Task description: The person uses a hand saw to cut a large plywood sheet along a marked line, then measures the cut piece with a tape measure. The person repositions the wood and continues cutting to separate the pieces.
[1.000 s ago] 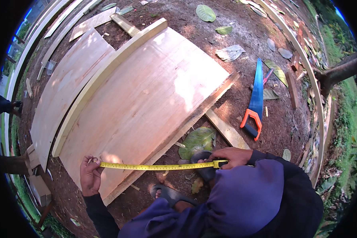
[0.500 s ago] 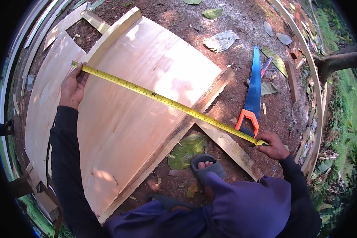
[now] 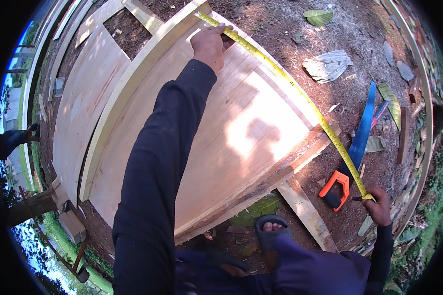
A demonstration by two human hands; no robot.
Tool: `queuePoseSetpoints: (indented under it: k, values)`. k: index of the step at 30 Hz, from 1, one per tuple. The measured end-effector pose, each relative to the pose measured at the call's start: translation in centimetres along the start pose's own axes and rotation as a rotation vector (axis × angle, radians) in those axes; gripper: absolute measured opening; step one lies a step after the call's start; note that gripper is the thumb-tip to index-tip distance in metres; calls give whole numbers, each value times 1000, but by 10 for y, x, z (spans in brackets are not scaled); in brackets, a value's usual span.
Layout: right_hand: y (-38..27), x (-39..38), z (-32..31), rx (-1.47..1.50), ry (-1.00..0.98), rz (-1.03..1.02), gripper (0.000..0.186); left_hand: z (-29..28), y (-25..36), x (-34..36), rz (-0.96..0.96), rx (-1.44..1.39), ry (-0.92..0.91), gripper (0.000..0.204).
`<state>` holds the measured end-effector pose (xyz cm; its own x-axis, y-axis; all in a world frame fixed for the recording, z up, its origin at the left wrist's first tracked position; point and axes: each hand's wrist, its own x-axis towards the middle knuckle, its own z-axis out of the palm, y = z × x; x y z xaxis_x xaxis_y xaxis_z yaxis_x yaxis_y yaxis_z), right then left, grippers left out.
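Observation:
A yellow tape measure is drawn out along the far edge of a pale plywood panel. My left hand pinches its blade near the end, beside a timber strip that borders the panel. My right hand closes round the case end, mostly hidden by the fingers, off the panel at the lower right. Under the tape near that hand lies a handsaw with a blue blade and an orange and black handle. A rough-edged board runs along the panel's near edge.
Another plywood sheet lies to the left. A timber piece sticks out past the near edge, close to my sandalled foot. Dry leaves and a thin red tool lie on the soil. Someone's dark sleeve shows far left.
Both hands still hold the tape. My left hand has moved along the timber strip to the panel's far corner, bringing the tape to the far edge. The view has shifted too.

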<state>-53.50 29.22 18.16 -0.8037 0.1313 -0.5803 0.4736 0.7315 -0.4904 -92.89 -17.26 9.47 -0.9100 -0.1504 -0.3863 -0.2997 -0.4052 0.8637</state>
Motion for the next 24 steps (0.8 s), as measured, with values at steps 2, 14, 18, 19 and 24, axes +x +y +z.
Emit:
queuePoseSetpoints:
  k: [2,14,18,19,24]
  values:
    - [6,3,1,-6,38,3,25,1,1,6,18,12,-3,23]
    - [6,3,4,78,-18,67,28,18,-2,30,20,77,-39,19]
    - [-7,14,-1,53,-24,50,28,-3,-4,51,17,80,-56,20]
    - [-10,6,-5,38,1,27,28,0,0,52,8,100,-67,21]
    - [-13,8,-7,-11,-4,-4,31,5,-4,58,-16,102,-35,24]
